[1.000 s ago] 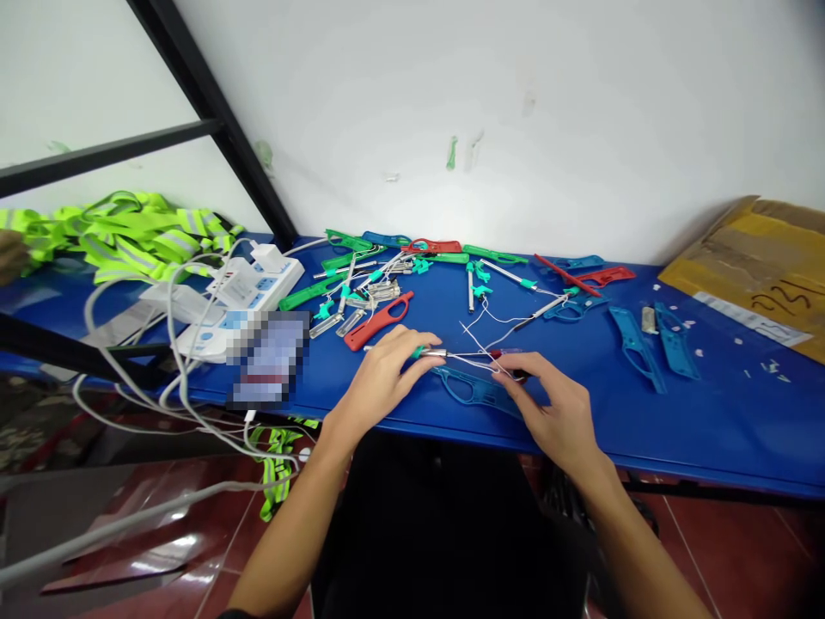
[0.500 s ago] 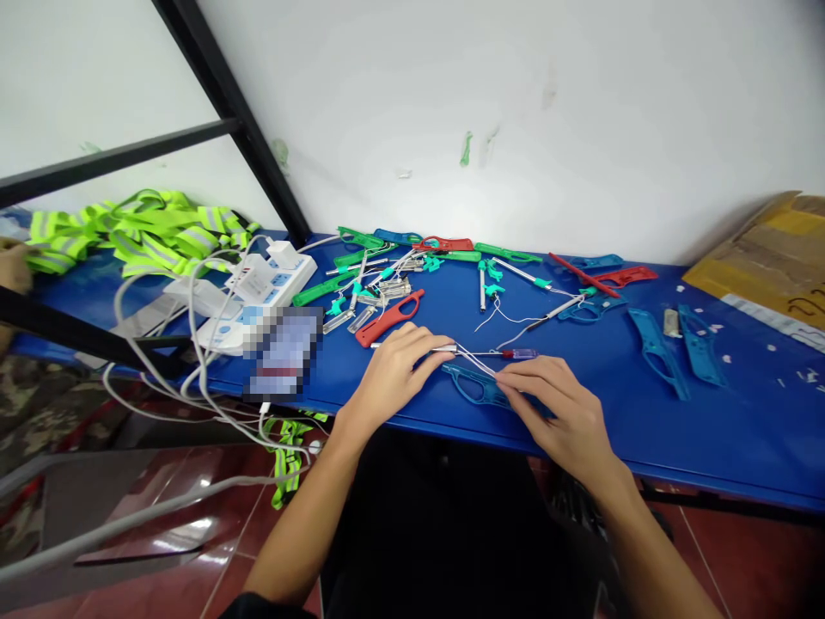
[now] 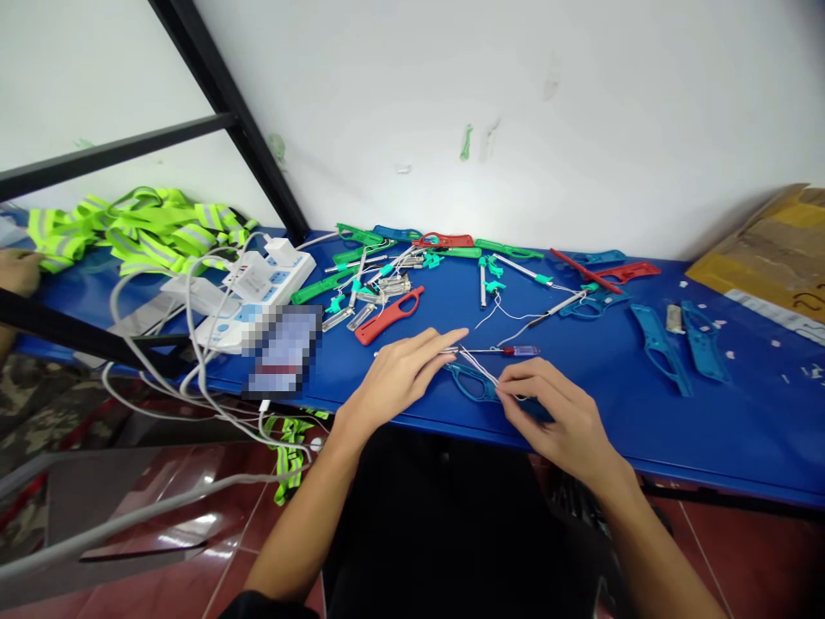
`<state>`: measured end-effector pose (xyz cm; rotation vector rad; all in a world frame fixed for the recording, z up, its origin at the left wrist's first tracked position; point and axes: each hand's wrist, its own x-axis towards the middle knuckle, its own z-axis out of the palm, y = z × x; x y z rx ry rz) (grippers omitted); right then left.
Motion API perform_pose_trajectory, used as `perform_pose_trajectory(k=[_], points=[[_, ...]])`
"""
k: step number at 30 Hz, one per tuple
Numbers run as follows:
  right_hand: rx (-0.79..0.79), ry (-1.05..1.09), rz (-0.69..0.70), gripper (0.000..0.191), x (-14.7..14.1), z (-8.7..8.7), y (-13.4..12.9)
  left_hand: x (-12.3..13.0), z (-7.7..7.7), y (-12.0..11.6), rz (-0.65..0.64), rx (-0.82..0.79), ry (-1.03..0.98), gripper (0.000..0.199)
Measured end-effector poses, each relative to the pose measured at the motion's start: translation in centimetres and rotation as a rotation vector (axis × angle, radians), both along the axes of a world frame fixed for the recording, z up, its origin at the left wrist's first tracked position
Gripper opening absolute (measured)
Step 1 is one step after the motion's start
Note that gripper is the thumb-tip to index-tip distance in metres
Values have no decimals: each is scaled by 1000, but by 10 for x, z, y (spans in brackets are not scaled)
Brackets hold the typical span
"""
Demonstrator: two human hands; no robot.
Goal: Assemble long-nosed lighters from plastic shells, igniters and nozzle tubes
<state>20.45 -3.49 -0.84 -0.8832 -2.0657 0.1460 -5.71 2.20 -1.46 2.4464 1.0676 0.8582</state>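
Note:
My left hand (image 3: 400, 376) has its thumb against a thin metal tube (image 3: 451, 350), mostly covered by the fingers; one finger now points out straight. White wires (image 3: 478, 367) run from the tube's end to my right hand (image 3: 547, 402), where thumb and fingertips pinch them. Behind the wires lies a screwdriver (image 3: 521, 351) with a purple and red handle. Between my hands, a blue plastic lighter casing half (image 3: 473, 384) rests at the table edge, partly hidden by the right hand. A red casing piece (image 3: 388, 316) lies beyond my left hand.
On the blue table (image 3: 580, 438) lie several green, red and blue casing pieces and metal tubes with wires. A power strip (image 3: 258, 301) with cables and a phone (image 3: 284, 352) sit left. Reflective straps (image 3: 142, 228), another person's hand (image 3: 18, 271) and a cardboard box (image 3: 766, 249) flank them.
A finger of my left hand has lifted and straightened over the tube. My right hand still pinches the wires, barely shifted. Another person's hand has come into view at the far left.

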Motion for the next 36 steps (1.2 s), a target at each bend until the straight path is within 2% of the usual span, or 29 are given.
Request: perform_pose_trajectory(k=[10,16,23,28,36], points=[[-40,-16,18,15,0,-1,0,1,-3,1,-26,3,-57,27],[-40,-15,13,15,0,-2,1,1,4,-1,-64,8,-35,21],[-95,-95,-34,30,1,-11,5,2,7,-4,-120,59,72,20],[-74,-193,-18,19,1,-9,5,3,5,-4,-156,102,62,21],[30,-248,-46,23,2,-16,5,5,4,-5,-162,130,42,18]])
